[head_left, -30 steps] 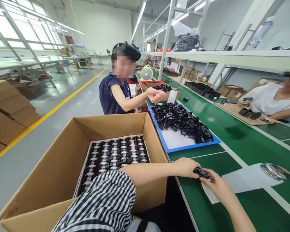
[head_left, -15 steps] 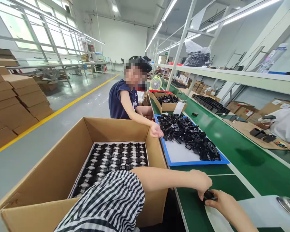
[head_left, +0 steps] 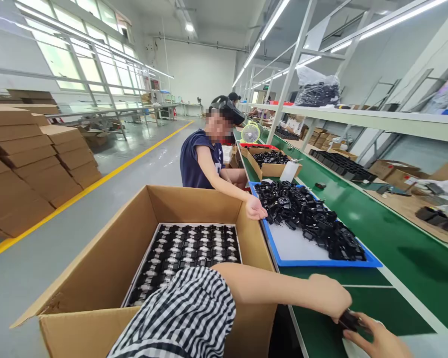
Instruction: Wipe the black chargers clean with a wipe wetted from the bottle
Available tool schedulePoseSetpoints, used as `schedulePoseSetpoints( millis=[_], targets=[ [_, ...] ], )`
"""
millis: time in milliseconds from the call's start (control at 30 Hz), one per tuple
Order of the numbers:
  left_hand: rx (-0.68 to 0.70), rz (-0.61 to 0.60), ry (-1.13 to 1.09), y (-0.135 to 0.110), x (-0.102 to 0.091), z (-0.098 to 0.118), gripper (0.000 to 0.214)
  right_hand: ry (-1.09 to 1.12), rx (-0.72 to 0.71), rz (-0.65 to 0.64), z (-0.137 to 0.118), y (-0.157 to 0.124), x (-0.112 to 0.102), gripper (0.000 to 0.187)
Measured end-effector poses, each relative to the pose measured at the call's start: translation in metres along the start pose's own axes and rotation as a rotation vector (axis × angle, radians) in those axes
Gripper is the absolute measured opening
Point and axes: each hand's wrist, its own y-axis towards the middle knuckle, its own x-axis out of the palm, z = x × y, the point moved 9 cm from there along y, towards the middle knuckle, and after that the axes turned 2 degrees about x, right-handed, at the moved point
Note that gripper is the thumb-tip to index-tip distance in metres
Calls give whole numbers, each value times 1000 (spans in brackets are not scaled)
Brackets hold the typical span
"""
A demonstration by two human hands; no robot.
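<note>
Gripping one small black piece (head_left: pixel 349 320) between them, the left hand (head_left: pixel 330 297) and right hand (head_left: pixel 381 340) curl their fingers on it, low over the green bench (head_left: pixel 390 304); the step seems to be handling this one piece, and the next move calls for a steady hold, though the grip is hard to see; a blue tray (head_left: pixel 328 264) sits near, a big box (head_left: pixel 85 266) stands by the bench, with shiny floor (head_left: pixel 78 223) beyond.

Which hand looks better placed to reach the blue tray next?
Probably the left hand: it is nearer the blue tray, while the right hand sits farther off, lower right. Both hands are at one black part, so the left may first need freeing.
</note>
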Motion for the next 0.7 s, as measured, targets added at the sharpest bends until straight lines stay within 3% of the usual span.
schedulePoseSetpoints(
  millis=[133, 367, 533, 700],
  targets=[
    [27, -73, -42, 10, -3, 11, 13, -29, -70, -37, -6, 5, 2, 19],
    [81, -72, 31, 25, 4, 12, 10, -119, 65, -74, -8, 1, 4, 17],
    [104, 8, 70, 12, 4, 6, 12, -140, 141, -79, -11, -8, 1, 21],
    [118, 9, 55, -1, 0, -2, 20, -53, 86, -102, -16, -8, -2, 26]
  ],
)
